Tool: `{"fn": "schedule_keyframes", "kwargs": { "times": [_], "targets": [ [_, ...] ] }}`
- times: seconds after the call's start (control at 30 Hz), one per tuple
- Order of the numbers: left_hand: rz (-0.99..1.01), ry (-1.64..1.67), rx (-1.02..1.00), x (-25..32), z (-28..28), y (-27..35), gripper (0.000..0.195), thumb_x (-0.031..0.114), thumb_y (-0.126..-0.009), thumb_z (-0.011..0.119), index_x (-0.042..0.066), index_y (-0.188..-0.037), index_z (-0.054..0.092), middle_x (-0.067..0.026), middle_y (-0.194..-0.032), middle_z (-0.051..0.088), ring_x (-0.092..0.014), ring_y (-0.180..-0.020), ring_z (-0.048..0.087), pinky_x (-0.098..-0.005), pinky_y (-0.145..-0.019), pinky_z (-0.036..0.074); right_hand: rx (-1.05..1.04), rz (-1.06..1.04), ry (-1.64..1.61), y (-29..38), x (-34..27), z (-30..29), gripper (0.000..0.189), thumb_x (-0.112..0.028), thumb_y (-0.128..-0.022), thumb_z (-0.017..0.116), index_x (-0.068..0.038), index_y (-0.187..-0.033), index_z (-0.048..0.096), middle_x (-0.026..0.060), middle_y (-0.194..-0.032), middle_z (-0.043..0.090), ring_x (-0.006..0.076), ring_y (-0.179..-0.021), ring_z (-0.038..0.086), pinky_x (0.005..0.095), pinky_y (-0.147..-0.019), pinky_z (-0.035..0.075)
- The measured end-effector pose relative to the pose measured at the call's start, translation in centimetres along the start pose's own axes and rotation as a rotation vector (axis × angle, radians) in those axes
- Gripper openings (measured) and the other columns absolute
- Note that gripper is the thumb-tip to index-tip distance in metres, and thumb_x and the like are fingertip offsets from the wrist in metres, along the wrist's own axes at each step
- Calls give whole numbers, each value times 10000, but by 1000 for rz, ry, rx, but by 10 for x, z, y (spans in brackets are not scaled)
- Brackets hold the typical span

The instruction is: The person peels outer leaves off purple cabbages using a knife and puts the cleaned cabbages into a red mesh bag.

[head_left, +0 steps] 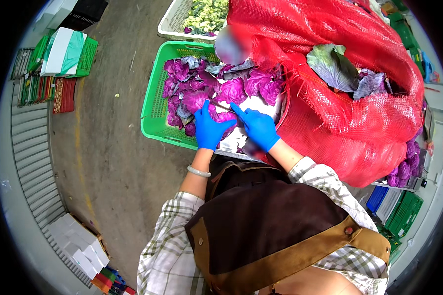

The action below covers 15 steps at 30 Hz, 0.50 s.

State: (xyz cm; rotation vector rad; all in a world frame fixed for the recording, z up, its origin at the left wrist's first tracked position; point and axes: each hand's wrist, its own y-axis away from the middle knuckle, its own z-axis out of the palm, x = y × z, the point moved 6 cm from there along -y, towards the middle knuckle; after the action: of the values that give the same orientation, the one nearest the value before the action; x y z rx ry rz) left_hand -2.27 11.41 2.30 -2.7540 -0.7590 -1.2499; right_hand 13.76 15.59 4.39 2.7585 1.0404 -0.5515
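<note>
Both of my hands wear blue gloves. My right hand (pixel 259 127) is closed around the handle of a knife (pixel 223 107), with its index finger stretched along the tool towards the upper left. My left hand (pixel 210 127) lies beside it, index finger pointing up and thumb spread to the right, over purple cabbage leaves (pixel 194 100); whether it grips a leaf cannot be told. Loose purple leaves fill much of a green plastic crate (pixel 151 105) and spill onto a white surface (pixel 236 140) at its right. The knife's blade tip is near the leaves.
A large red mesh sack (pixel 339 147) bulges at the right, with cabbage leaves (pixel 334 70) in its opening. Behind the green crate stands a white crate (pixel 170 20) of pale green vegetables. Purple cabbages (pixel 406 166) lie at the far right. Stacked crates and foam boxes (pixel 61 51) stand at left.
</note>
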Motion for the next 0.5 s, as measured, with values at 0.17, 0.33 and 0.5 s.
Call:
{"fn": "schedule_keyframes", "kwargs": {
  "times": [0.17,0.33,0.5],
  "targets": [
    [-79,-1,-9,-3,1,1,1103,457,-505,857,56,-1377,314,-267,-1269,400,-436,-1141,445,-487,-922,421,57,-21,53,-22,-2,11,678,-131,-754,562,-273,-1390,372,87,-800,573,240,-660,603,371,-514,490],
    [-15,-40,12,2,5,11,1105,441,-508,856,64,-1385,301,-266,-1272,388,-444,-1147,425,-502,-931,406,31,342,-236,-48,21,12,314,-228,-911,415,-176,-1196,534,188,-844,636,367,-693,632,479,-596,497],
    [221,157,44,-21,-7,19,1118,318,-526,884,53,-1417,263,-198,-1278,401,-360,-1185,422,-437,-990,378,-121,341,-322,-57,44,19,409,-456,-768,623,-95,-960,617,197,-845,640,372,-805,625,479,-685,483]
  ]
}}
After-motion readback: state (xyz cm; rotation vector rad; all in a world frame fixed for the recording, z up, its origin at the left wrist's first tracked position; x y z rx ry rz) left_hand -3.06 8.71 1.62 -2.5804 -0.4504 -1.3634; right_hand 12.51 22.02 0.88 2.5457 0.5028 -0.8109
